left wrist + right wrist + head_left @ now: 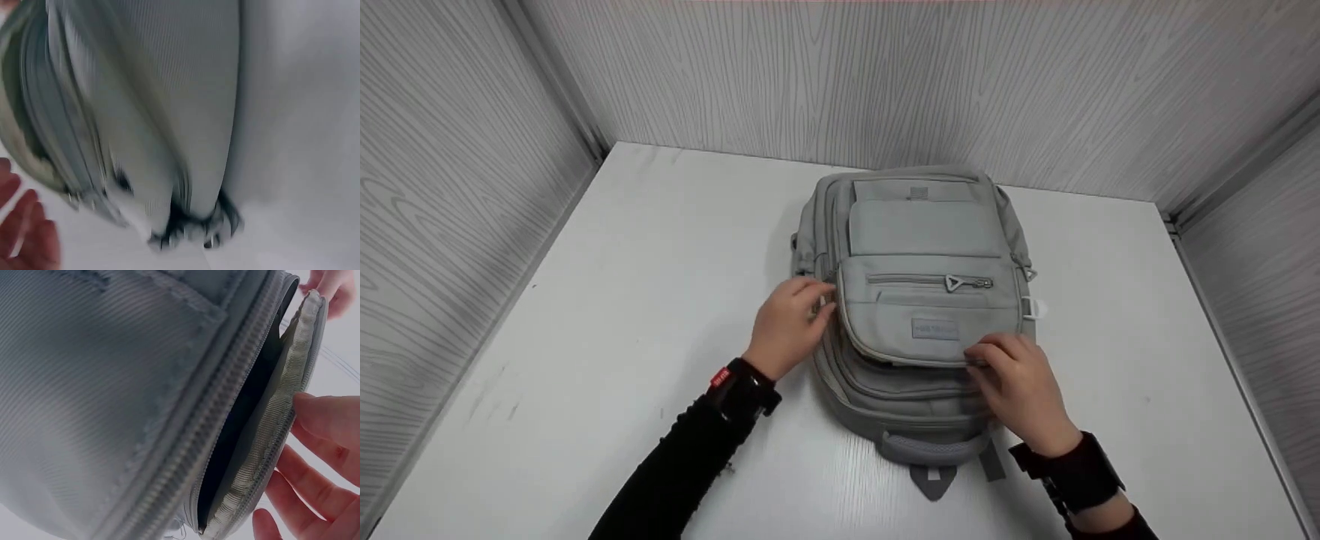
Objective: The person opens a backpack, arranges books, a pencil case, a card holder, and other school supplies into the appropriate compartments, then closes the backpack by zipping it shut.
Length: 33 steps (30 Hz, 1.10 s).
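Note:
A grey backpack [930, 229] lies on its back on the white table, its top handle [934, 448] towards me. Its rounded front pocket flap [877, 322] is unzipped along the lower edge and stands a little away from the bag. In the right wrist view, a dark gap shows behind the flap's pale lining [270, 416]. My right hand [1024, 382] pinches the flap's lower right edge between fingers and thumb. Beside the flap's left edge is my left hand [789, 322], fingers loosely bent and fingertips right at the edge.
White table [622, 300] extends on both sides of the backpack. Grey wood-grain panels [810, 82] stand behind it and at both sides. A zipper pull [954, 283] lies on the flap, and a white buckle [1035, 307] sticks out at the bag's right side.

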Tool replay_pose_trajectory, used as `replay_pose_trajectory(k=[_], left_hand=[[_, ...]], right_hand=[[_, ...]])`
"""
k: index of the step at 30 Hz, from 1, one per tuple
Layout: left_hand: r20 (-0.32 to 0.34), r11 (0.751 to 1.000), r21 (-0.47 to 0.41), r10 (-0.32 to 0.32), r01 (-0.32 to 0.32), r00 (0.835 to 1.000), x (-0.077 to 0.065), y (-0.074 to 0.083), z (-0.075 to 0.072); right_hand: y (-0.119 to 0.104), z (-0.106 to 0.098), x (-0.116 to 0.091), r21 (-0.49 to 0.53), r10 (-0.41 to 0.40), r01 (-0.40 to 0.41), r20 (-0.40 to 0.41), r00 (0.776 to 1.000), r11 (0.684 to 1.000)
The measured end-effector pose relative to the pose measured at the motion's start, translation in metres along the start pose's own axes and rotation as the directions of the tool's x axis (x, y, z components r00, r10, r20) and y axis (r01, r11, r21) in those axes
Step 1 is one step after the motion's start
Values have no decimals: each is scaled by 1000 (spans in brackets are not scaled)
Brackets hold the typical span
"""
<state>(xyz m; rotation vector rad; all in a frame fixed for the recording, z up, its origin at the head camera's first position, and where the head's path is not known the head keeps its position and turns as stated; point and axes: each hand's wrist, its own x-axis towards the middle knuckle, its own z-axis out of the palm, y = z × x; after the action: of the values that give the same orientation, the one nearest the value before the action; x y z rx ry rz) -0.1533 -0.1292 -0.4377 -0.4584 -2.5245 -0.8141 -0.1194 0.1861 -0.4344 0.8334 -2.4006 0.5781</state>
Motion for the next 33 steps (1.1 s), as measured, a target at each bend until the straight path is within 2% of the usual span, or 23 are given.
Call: replay_pose_trajectory(k=[2,4,6,9,13,16,21,25,33], left_hand=[[87,994,36,-108,106,990,13,-8,-3],[165,983,61,-182,175,969,23,-15,-3],[216,973,75,-229,217,949,30,-21,-1],[243,968,81,-248,236,938,35,-26,4],[220,967,37,-253,252,942,37,-28,11],[192,957,-57,-269,284,944,38,-27,14],[162,933,-181,-284,311,945,36,-26,16],[153,947,-179,-239,265,959,30,-21,12],[176,967,-143,-185,211,967,5,-2,1]], right_hand=[[0,0,0,4,3,-3,-6,1000,1000],[-1,1,0,7,11,-10,-11,1000,1000],[-2,2,-1,12,20,-20,-12,1000,1000],[-2,3,-1,19,26,-26,-14,1000,999],[0,6,-2,25,31,-31,-15,999,999],[2,8,-5,35,63,-63,8,998,997],[5,8,-8,91,167,-179,122,978,980],[7,10,-9,109,202,-226,201,959,968],[9,14,-11,107,221,-252,241,945,962]])
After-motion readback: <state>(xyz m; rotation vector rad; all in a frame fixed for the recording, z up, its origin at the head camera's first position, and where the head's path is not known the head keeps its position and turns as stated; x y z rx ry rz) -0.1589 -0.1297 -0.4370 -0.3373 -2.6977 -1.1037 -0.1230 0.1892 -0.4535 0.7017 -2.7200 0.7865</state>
